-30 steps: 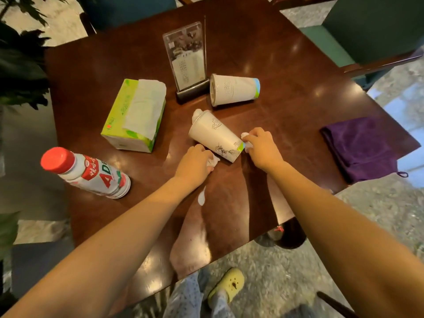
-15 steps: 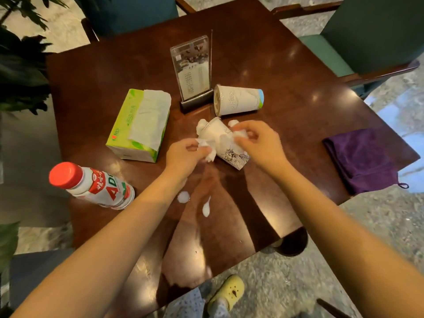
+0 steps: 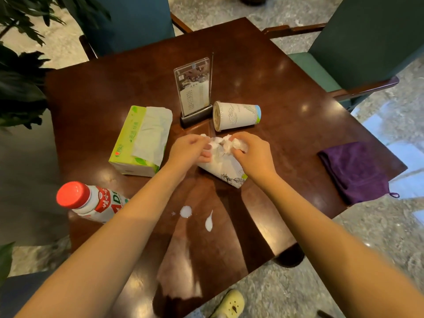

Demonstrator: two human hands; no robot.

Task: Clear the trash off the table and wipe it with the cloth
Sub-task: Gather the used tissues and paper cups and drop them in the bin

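A white paper cup (image 3: 226, 171) lies on its side in the middle of the dark wooden table (image 3: 286, 92). Crumpled white tissue (image 3: 221, 143) bunches at its mouth. My left hand (image 3: 189, 151) grips the cup's rim and tissue from the left. My right hand (image 3: 251, 154) is closed on a tissue wad at the cup's mouth. A second paper cup (image 3: 236, 115) lies on its side just behind. Two white liquid spills (image 3: 185, 211) (image 3: 209, 222) sit on the table nearer me. A purple cloth (image 3: 354, 171) lies folded at the right edge.
A green tissue box (image 3: 140, 141) lies left of my hands. A red-capped bottle (image 3: 89, 201) lies at the near left edge. An acrylic menu stand (image 3: 193, 90) stands behind the cups. Teal chairs (image 3: 358, 42) flank the far sides; a plant (image 3: 18, 72) is at left.
Both hands lifted small tissue scraps from the table beside the cup and brought them up to the cup's mouth. The second white spill is uncovered where my left hand was.
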